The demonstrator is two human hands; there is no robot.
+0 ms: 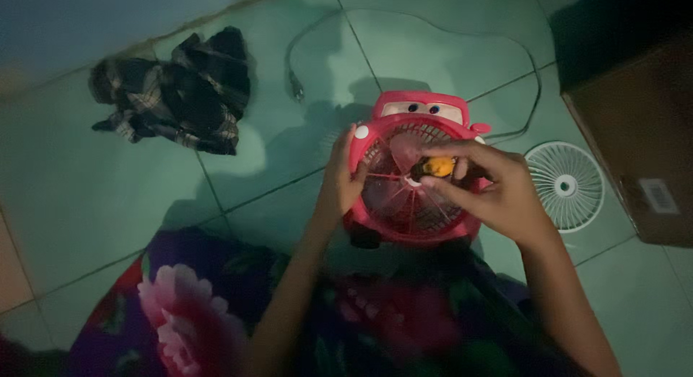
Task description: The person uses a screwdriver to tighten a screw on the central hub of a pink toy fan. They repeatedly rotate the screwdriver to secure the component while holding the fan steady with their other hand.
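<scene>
A red car-shaped table fan (pixel 415 175) sits at the centre of the frame on the green tiled floor (pixel 94 196), leaning against the person's lap, its front grille off so the pink blades show. The left hand (pixel 339 182) grips the fan's left rim, fingers curled over the edge. The right hand (pixel 498 193) reaches across the fan's front, its fingertips pinched narrowly around a small yellow-orange piece (pixel 437 165) held just above the blade hub. To the right of the fan, at mid-right of the frame, the white round grille (pixel 565 186) lies flat on the floor. A grey power cord (pixel 433 23) loops across the upper middle. A crumpled dark plaid cloth (pixel 180 95) lies at upper left. At the right edge stands a brown cardboard box (pixel 635 124) with a small white rectangular label (pixel 657 196) low on its side.
</scene>
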